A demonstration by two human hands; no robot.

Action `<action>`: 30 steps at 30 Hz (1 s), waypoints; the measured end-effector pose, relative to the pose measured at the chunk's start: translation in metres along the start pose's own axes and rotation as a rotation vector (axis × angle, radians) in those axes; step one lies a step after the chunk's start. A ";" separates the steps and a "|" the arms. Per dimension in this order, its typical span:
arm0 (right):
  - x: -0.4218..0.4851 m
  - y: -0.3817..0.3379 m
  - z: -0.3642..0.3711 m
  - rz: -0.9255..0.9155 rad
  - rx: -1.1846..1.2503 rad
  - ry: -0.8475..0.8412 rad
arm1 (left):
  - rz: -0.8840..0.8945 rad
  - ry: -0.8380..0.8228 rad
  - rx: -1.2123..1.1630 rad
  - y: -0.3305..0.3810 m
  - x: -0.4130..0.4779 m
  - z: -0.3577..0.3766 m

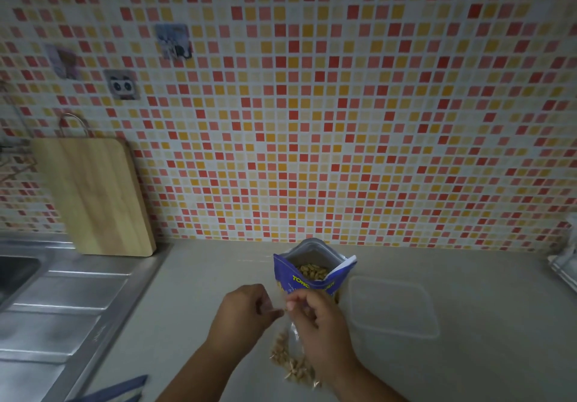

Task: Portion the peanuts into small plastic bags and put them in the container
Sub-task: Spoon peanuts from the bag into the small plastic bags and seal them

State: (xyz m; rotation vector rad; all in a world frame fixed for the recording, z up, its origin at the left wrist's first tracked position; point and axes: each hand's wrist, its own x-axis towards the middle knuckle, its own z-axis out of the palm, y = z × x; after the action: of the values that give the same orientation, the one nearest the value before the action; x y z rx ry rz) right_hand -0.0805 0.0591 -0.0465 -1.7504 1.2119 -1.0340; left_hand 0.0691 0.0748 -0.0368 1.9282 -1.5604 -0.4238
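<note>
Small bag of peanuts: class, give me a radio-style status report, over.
Both hands, left hand and right hand, pinching the small bag top, peanuts inside. Blue peanut pack open behind. Container right, unobstructed.

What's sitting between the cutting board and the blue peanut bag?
Nothing: in the head view, only bare countertop lies between the cutting board and the blue peanut bag.
</note>
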 end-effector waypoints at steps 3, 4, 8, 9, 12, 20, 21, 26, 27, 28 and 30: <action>0.003 -0.021 -0.009 0.028 -0.051 -0.054 | 0.154 0.060 0.080 0.010 -0.003 0.002; 0.005 -0.027 -0.013 0.047 -0.096 -0.070 | 0.194 0.079 0.121 0.012 -0.004 0.002; 0.009 -0.039 -0.028 0.171 -0.155 -0.125 | 0.302 0.086 0.255 0.024 -0.009 0.000; 0.010 -0.041 -0.031 0.205 -0.151 -0.144 | 0.320 0.106 0.277 0.027 -0.010 -0.001; 0.011 -0.048 -0.039 0.247 -0.136 -0.168 | 0.365 0.100 0.184 0.035 -0.014 -0.004; 0.021 -0.062 -0.059 0.095 -0.329 -0.326 | 0.439 -0.156 0.047 0.062 -0.010 -0.025; 0.021 -0.064 -0.061 0.079 -0.343 -0.335 | 0.450 -0.148 0.041 0.063 -0.009 -0.026; 0.028 -0.066 -0.068 0.020 -0.301 -0.315 | 0.411 -0.113 -0.028 0.058 0.000 -0.022; 0.030 -0.067 -0.069 0.009 -0.293 -0.305 | 0.399 -0.110 -0.044 0.056 0.001 -0.022; 0.033 -0.068 -0.071 0.000 -0.284 -0.277 | 0.389 -0.103 -0.054 0.054 0.003 -0.022; 0.043 -0.069 -0.076 -0.030 -0.310 -0.174 | 0.367 -0.092 -0.059 0.050 0.009 -0.022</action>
State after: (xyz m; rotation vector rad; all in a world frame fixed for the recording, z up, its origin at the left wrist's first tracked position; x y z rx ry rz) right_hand -0.1164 0.0264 0.0539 -2.0544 1.2891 -0.7198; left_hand 0.0467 0.0666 0.0126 1.5511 -1.8913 -0.3985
